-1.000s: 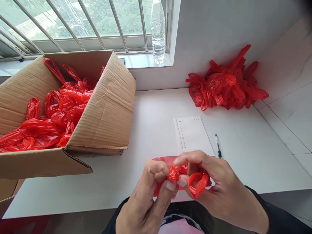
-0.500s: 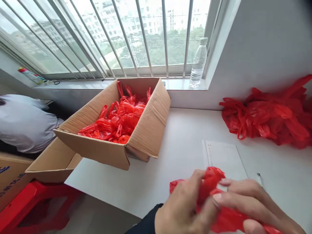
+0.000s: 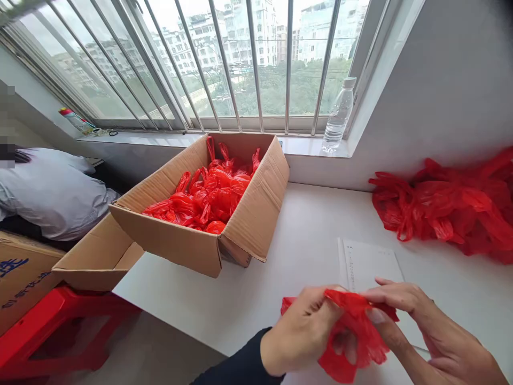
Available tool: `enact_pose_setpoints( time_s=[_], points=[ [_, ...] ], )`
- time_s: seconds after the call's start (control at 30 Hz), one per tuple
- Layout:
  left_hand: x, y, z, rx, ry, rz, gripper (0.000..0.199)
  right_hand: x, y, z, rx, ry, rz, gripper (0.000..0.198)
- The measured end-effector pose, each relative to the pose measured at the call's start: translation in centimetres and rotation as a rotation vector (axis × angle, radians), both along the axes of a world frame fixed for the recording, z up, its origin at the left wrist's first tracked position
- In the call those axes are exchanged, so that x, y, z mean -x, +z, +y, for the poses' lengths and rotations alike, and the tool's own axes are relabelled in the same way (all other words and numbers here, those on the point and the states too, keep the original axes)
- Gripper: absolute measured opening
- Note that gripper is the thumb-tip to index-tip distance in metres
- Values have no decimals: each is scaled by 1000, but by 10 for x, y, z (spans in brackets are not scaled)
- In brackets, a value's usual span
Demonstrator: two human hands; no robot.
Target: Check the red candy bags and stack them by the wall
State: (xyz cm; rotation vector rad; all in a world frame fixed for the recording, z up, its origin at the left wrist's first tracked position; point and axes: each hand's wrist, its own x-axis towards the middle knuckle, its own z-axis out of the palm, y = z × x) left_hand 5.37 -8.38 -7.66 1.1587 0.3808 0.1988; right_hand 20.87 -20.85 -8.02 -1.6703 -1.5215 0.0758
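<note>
Gripping a crumpled red bag [image 3: 356,339] in the left hand [image 3: 300,331], with thumb and fingers pressed together on it; pinching the bag's other side between thumb and fingers of the right hand [image 3: 433,326]; holding it over the near part of the white table [image 3: 316,224], just in front of the notebook [image 3: 372,262]. Working right of a cardboard box [image 3: 262,216] of red bundles [image 3: 220,192]; facing a bottle [image 3: 339,120] on the windowsill [image 3: 300,145], with a heap of red plastic [image 3: 452,208] against the wall [image 3: 449,96] at right.

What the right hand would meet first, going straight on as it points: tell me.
The right hand would meet the red bag, which it seems to touch; beyond lies the left hand, depth unclear.
</note>
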Motion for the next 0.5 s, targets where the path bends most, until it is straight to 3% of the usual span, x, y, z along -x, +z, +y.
enact_pose_setpoints(
  time_s=[0.1, 0.27, 0.4, 0.5],
  points=[
    [-1, 1, 6, 176, 55, 10, 48, 4, 8, 0, 54, -58, 132, 12],
    [-6, 9, 11, -7, -125, 14, 26, 7, 17, 8, 154, -97, 443, 4],
    [-14, 7, 12, -49, -136, 103, 40, 2, 15, 21, 168, -32, 680, 8],
    [-15, 3, 12, -55, -19, 221, 37, 0, 12, 31, 117, 41, 829, 12]
  ],
)
